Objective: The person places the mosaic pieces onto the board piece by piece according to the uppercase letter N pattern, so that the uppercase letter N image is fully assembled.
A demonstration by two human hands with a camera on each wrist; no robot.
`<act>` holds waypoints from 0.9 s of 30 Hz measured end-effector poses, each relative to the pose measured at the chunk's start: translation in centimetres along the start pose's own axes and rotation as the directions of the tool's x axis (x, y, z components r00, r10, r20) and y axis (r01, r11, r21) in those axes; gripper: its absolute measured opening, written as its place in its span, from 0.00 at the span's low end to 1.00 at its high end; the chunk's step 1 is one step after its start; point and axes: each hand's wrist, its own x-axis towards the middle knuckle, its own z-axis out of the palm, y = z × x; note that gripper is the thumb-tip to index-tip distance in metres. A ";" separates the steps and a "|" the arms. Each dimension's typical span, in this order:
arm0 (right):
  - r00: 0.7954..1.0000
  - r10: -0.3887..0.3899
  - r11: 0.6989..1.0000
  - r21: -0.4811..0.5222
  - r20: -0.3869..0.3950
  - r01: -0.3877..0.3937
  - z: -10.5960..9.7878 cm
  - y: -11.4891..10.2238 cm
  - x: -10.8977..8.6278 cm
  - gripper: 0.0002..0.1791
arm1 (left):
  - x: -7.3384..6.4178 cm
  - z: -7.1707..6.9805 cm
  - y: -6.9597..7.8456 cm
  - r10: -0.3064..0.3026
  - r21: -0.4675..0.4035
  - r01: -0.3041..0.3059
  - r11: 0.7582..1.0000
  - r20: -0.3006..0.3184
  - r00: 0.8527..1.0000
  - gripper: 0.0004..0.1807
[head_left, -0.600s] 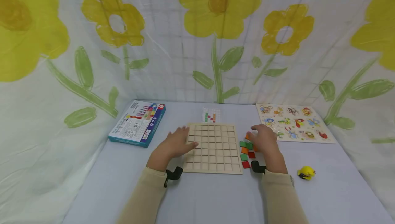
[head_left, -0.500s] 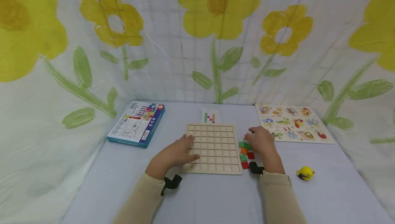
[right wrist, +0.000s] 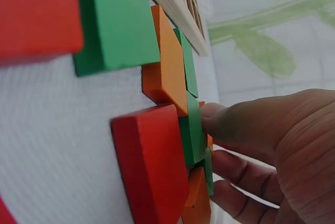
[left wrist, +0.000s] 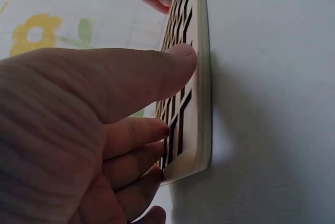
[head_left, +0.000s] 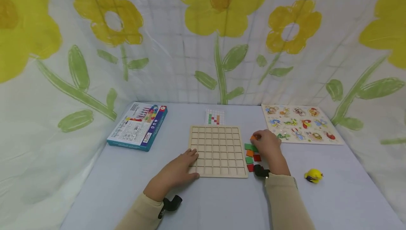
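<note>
A wooden grid board (head_left: 219,152) lies flat on the table, its squares bare. My left hand (head_left: 174,173) rests on the board's near left corner; in the left wrist view its thumb (left wrist: 180,62) touches the rim while the fingers lie across the grid. Right of the board is a loose group of square tiles, among them a green tile (head_left: 249,160), a red tile (right wrist: 152,161) and an orange tile (right wrist: 168,67). At their far end my right hand (head_left: 268,147) pinches another orange tile (head_left: 253,137) between thumb and fingers, which partly hide it.
A printed pattern card (head_left: 215,117) lies behind the board. On the left is a game box (head_left: 137,126). An insect picture puzzle (head_left: 298,126) lies at the back right, a yellow toy (head_left: 314,175) nearer on the right. A flowered curtain hangs behind.
My left hand has come back toward me and settled at the board's near left corner. The right hand's spread fingers have closed in on an orange tile. The head view shifted slightly.
</note>
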 end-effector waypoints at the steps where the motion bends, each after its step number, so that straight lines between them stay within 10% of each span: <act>1: 1.000 0.001 1.000 -0.001 -0.003 -0.001 0.0 -0.1 0.0 0.20 | -0.1 0.1 -0.1 0.003 0.000 -0.003 1.000 -0.009 1.000 0.40; 16: 0.998 0.021 0.974 0.224 -0.057 -0.008 0.2 -0.4 -0.2 0.09 | 0.2 0.1 0.2 0.010 0.004 -0.010 1.000 -0.063 0.998 0.35; 27: 0.956 -0.283 0.918 0.311 0.075 0.247 2.6 -7.7 -0.5 0.05 | 0.2 0.1 0.4 -0.014 -0.003 0.014 1.000 -0.056 0.998 0.35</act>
